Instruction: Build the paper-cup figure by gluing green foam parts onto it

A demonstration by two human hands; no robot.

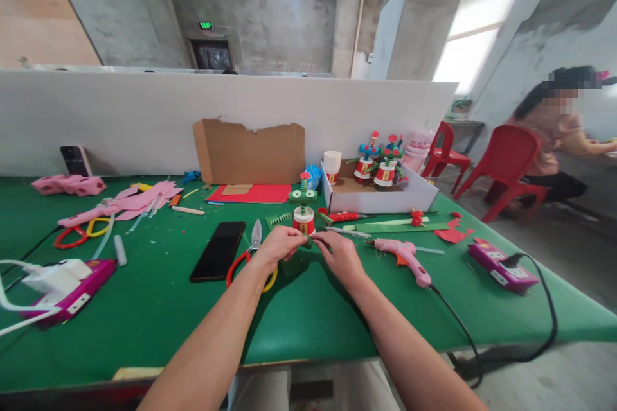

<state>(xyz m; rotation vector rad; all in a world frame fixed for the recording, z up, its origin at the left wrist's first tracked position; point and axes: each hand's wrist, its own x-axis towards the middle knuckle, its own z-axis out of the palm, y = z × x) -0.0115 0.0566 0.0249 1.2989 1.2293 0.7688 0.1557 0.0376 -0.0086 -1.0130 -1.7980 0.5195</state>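
My left hand (pixel 282 247) and my right hand (pixel 341 258) meet over the table's front middle, fingertips pinched on a small green paper piece (pixel 307 243). Fingers partly cover it, so its shape is unclear. Just behind stands a paper-cup figure (pixel 303 221) with a red-and-white cup body, folded green arms and a green head with round eyes. Scissors (pixel 256 234) with red and yellow handles lie by my left wrist, partly hidden by it. A black phone (pixel 219 250) rests further left. To the right of my right hand lies a pink glue gun (pixel 403 255).
A white box (pixel 380 200) holds cup figures and stacked cups (pixel 332 164). Green paper strips (pixel 395 226) and red scraps (pixel 453 231) lie to the right. Power strips (pixel 501 266) with cables sit at both sides. A person sits on a red chair (pixel 511 160) beyond the table.
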